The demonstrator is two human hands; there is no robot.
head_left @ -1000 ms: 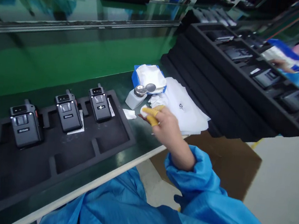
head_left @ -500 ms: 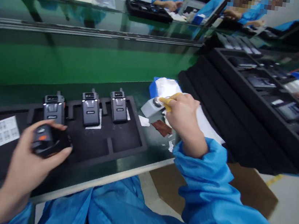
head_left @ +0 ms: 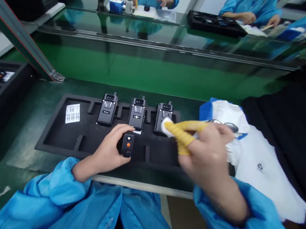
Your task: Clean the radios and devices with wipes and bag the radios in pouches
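Note:
My left hand (head_left: 105, 151) is closed around a black two-way radio (head_left: 127, 145), whose end with a white and an orange button faces me. Yellow finger covers sit on my right hand (head_left: 207, 151), which pinches a small white wipe (head_left: 167, 127) and is blurred by motion. That wipe is in front of the rightmost of three radios standing in a black foam tray (head_left: 52, 131); the others are a left radio (head_left: 106, 112) and a middle radio (head_left: 136, 117). A printed label sheet (head_left: 73, 113) lies in the tray's left compartment.
Behind my right hand are a blue box (head_left: 205, 110) of white wipes and a round metal lid (head_left: 230, 127), partly hidden. A white plastic bag (head_left: 263, 178) lies at the right. Another foam tray (head_left: 14, 73) is at the left. Co-workers sit beyond the green partition (head_left: 158, 74).
My right hand has left the dispenser bottle's metal top and moved left over the tray with the wipe. My left hand has turned the radio button-end toward me. The view has swung left.

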